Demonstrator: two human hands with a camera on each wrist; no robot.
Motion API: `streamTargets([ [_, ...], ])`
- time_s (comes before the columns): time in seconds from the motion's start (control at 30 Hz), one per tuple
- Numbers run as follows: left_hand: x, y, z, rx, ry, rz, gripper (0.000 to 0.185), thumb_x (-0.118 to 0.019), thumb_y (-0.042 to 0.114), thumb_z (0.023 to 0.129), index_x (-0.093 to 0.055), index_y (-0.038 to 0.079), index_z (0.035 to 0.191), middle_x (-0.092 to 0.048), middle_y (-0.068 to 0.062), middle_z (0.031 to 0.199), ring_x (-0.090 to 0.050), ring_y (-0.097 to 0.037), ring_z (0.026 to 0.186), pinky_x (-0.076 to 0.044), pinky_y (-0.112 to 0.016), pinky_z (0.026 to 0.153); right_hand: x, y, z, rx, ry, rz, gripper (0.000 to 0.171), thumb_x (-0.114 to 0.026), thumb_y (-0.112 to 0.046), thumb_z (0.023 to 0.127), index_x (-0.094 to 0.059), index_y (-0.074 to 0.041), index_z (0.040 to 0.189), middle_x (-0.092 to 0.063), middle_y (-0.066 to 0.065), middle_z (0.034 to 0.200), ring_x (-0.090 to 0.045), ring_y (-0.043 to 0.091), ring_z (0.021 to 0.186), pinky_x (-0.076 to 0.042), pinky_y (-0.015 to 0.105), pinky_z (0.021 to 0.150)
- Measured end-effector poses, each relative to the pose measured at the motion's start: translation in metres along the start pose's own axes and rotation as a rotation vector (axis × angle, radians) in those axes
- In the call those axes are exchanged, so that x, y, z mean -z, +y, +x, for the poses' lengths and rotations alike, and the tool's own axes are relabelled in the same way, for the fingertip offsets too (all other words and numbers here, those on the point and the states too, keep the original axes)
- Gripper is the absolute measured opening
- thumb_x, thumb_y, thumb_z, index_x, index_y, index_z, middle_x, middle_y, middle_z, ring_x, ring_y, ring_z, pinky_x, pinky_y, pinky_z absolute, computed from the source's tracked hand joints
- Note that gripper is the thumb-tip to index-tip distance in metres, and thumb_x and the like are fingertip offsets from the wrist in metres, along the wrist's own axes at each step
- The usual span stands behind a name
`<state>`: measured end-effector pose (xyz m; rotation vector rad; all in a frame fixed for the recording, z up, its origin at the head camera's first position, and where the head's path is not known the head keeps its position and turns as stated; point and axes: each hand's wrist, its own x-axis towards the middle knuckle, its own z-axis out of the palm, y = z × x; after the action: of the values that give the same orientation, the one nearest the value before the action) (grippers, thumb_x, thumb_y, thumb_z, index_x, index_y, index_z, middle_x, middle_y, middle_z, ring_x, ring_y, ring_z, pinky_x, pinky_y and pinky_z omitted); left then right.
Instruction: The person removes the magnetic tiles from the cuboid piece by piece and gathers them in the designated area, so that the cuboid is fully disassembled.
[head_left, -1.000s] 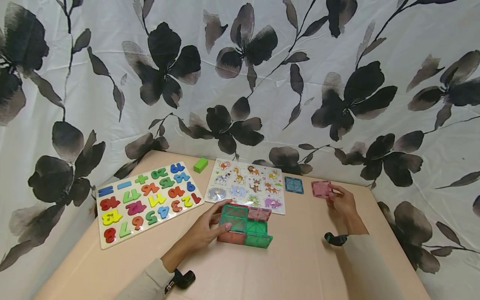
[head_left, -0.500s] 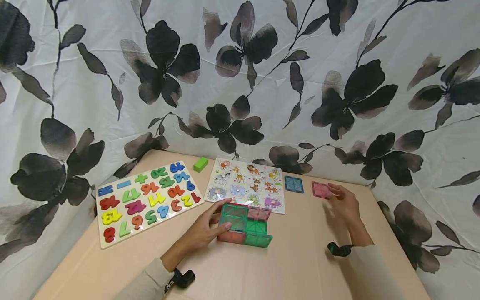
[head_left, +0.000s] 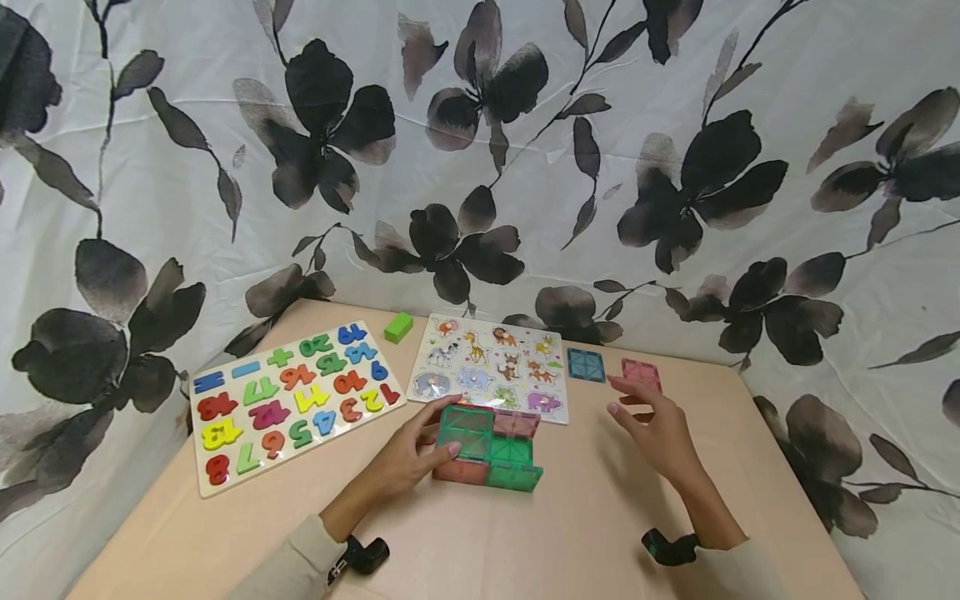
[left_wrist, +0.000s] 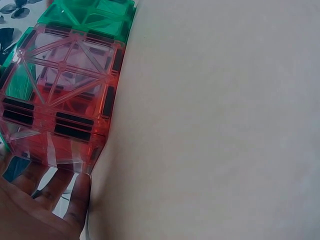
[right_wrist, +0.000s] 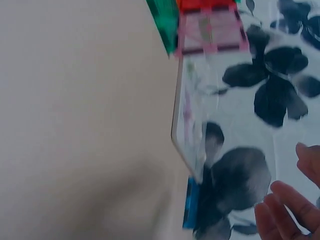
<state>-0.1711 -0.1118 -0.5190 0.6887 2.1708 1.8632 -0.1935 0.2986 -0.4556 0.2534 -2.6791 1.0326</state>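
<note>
- The left hand (head_left: 408,458) is seen at the lower centre of the head view, its fingers curled against the left side of the tile structure (head_left: 487,448), which stands on the bench (head_left: 585,533) just in front of the animal puzzle (head_left: 491,371).
- The tile structure is judged light, stiff and smooth-sided; as the green and pink panels seem joined only at their edges, it is best held at opposite frame edges rather than pressed on the panel faces, or it may fold apart.
- The right hand (head_left: 656,429) is held above the bench at centre right, fingers relaxed and grasping nothing, near the pink tile (head_left: 642,372) and the blue tile (head_left: 586,365), which lie flat.
- In the left wrist view the tile structure (left_wrist: 62,90) is shown close up: ribbed clear panels with dark strips along the edges, and fingers (left_wrist: 47,192) beneath it.
- In the right wrist view only blurred fingertips (right_wrist: 287,210) are caught at lower right.
</note>
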Motion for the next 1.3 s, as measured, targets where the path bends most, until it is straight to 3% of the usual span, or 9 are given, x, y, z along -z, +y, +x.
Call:
streamTargets([
  [0.27, 0.001, 0.000, -0.001, -0.002, 0.000, -0.002, 0.069, -0.065, 0.021, 0.107, -0.030, 0.017, 0.167, -0.054, -0.019, 0.155, -0.062, -0.041, 0.135, -0.056, -0.023, 0.098, -0.021, -0.039, -0.027, 0.142, -0.099, 0.067, 0.051, -0.082, -0.019, 0.095, -0.068, -0.029, 0.142, -0.069, -0.002, 0.141, -0.067, 0.022, 0.117, -0.062, 0.030, 0.089],
  [0.5, 0.002, 0.000, -0.001, 0.006, 0.000, 0.004, 0.071, -0.065, 0.022, 0.107, -0.028, 0.016, 0.167, -0.053, -0.020, 0.155, -0.062, -0.041, 0.135, -0.056, -0.021, 0.098, -0.041, -0.060, -0.042, 0.243, -0.248, 0.165, 0.042, -0.082, -0.017, 0.094, -0.073, -0.028, 0.134, -0.072, -0.012, 0.133, -0.064, 0.014, 0.118, -0.063, 0.032, 0.086],
  [0.8, 0.001, -0.002, -0.001, 0.005, -0.002, 0.017, 0.070, -0.066, 0.022, 0.107, -0.030, 0.017, 0.167, -0.054, -0.019, 0.154, -0.065, -0.038, 0.132, -0.056, -0.023, 0.098, -0.062, -0.076, -0.046, 0.337, -0.412, 0.177, 0.025, -0.082, -0.015, 0.093, -0.081, -0.027, 0.115, -0.077, 0.002, 0.128, -0.066, 0.011, 0.117, -0.062, 0.034, 0.086],
  [0.93, 0.001, -0.003, 0.000, 0.000, -0.005, 0.010, 0.069, -0.066, 0.021, 0.107, -0.030, 0.016, 0.167, -0.054, -0.020, 0.154, -0.064, -0.038, 0.132, -0.057, -0.024, 0.098, -0.072, -0.077, -0.043, 0.397, -0.428, 0.113, 0.017, -0.083, -0.018, 0.094, -0.083, -0.028, 0.107, -0.079, -0.007, 0.120, -0.069, 0.011, 0.114, -0.060, 0.037, 0.092],
  [1.07, 0.000, -0.003, 0.000, 0.000, -0.010, 0.000, 0.070, -0.065, 0.021, 0.107, -0.030, 0.016, 0.167, -0.054, -0.021, 0.154, -0.064, -0.039, 0.133, -0.057, -0.024, 0.098, -0.079, -0.078, -0.040, 0.441, -0.424, 0.039, 0.020, -0.082, -0.012, 0.093, -0.084, -0.029, 0.104, -0.079, -0.014, 0.114, -0.071, 0.009, 0.112, -0.059, 0.041, 0.098],
  [1.3, 0.001, -0.002, -0.001, 0.007, -0.006, 0.011, 0.069, -0.065, 0.022, 0.107, -0.030, 0.019, 0.167, -0.056, -0.019, 0.154, -0.063, -0.039, 0.135, -0.055, -0.024, 0.100, -0.080, -0.080, -0.040, 0.459, -0.379, 0.038, 0.028, -0.081, 0.000, 0.090, -0.086, -0.025, 0.101, -0.080, -0.013, 0.107, -0.074, 0.008, 0.105, -0.061, 0.036, 0.091],
])
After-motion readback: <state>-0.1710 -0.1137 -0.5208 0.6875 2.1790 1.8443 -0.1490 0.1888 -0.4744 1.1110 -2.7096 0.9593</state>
